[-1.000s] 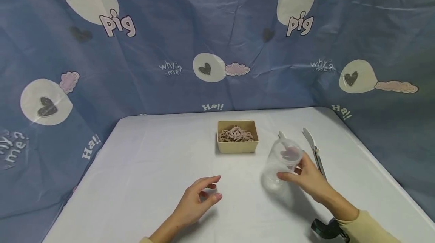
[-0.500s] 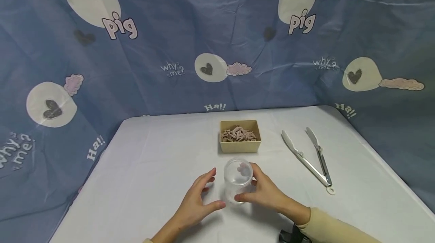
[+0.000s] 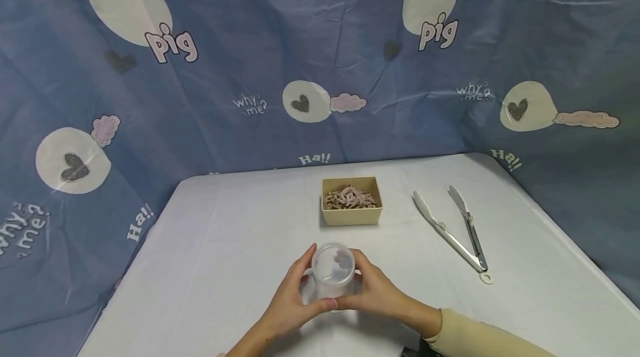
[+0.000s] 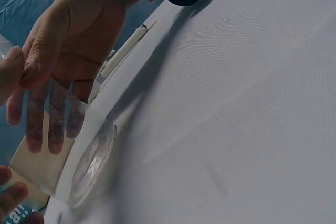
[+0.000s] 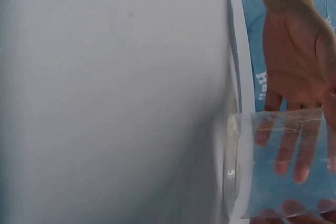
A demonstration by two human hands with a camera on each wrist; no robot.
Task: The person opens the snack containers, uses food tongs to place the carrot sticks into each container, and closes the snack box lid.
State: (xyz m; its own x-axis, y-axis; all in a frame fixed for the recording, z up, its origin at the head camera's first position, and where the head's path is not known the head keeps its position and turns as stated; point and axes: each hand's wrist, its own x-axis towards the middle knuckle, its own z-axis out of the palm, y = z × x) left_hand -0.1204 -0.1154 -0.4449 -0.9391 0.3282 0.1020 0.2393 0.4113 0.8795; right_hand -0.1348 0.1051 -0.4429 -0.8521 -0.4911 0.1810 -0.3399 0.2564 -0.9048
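A clear plastic cup (image 3: 331, 268) stands upright between both hands at the front middle of the white table. My left hand (image 3: 289, 304) holds its left side, and my right hand (image 3: 381, 293) grips it from the right. The thumbs meet at its near side. Through the clear wall in the left wrist view, the right hand's fingers (image 4: 35, 124) show. Close over the tabletop is the base of the cup (image 4: 93, 166). In the right wrist view, the left hand (image 5: 294, 59) reaches around the far side of the cup (image 5: 265, 187).
Beyond the cup sits a tan rectangular box (image 3: 352, 216) filled with brownish, curled strips. Metal tongs (image 3: 457, 246) lie spread apart on the right of the white table (image 3: 225, 251). A blue printed curtain (image 3: 240, 57) hangs behind.
The right hand has carried the cup leftward from near the tongs to the left hand, setting it more upright. The left hand has come into contact with it. The tongs are now uncovered.
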